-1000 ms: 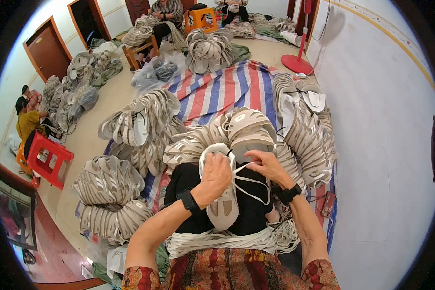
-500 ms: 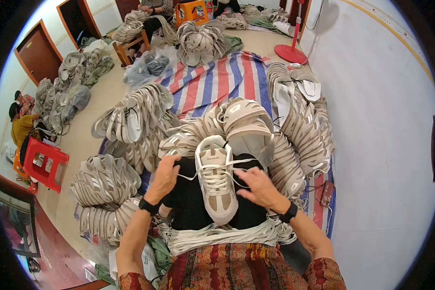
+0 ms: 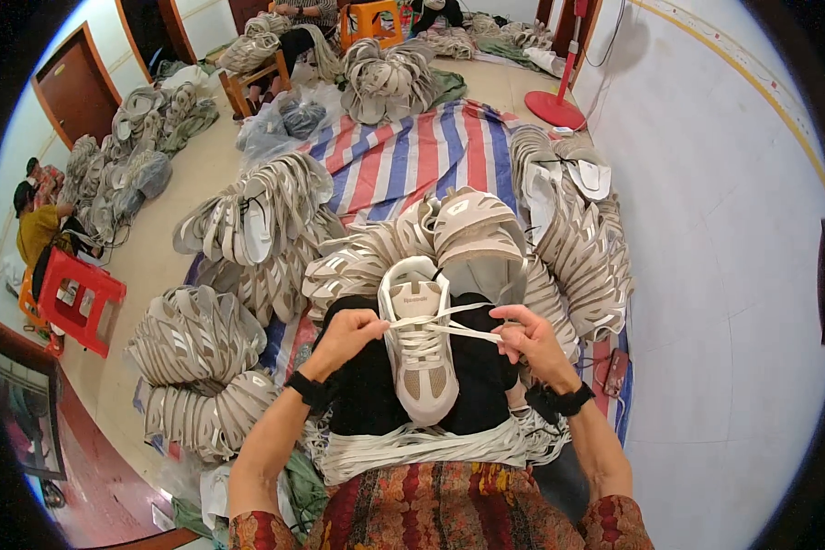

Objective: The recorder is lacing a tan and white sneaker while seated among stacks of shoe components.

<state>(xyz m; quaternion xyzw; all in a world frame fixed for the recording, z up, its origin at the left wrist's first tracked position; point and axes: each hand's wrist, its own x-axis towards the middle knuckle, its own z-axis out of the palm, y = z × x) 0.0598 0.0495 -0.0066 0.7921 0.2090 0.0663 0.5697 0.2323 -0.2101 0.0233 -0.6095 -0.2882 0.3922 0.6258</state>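
Observation:
A beige and white sneaker point(image 3: 423, 371) rests on the black cloth point(image 3: 362, 399) over my lap, its toe toward me. Its flat white shoelace point(image 3: 472, 332) crosses the tongue and stretches out to the right. My left hand point(image 3: 356, 335) is closed in a pinch on the lace at the shoe's left edge. On the other side, my right hand point(image 3: 530, 341) grips the lace strands between thumb and fingers, apart from the shoe. A thick bundle of white laces point(image 3: 412, 451) lies across my lap, nearest my body.
Stacked beige shoe uppers point(image 3: 192, 335) surround me on the left, ahead and on the right point(image 3: 582, 252). A striped plastic sheet point(image 3: 412, 156) covers the floor. A red stool point(image 3: 78, 293) stands left; a white wall point(image 3: 724, 302) runs along the right. Other people sit farther off.
My left hand has moved right to the shoe's edge and closed on the lace. My right hand has moved right and pulled the lace strands out sideways.

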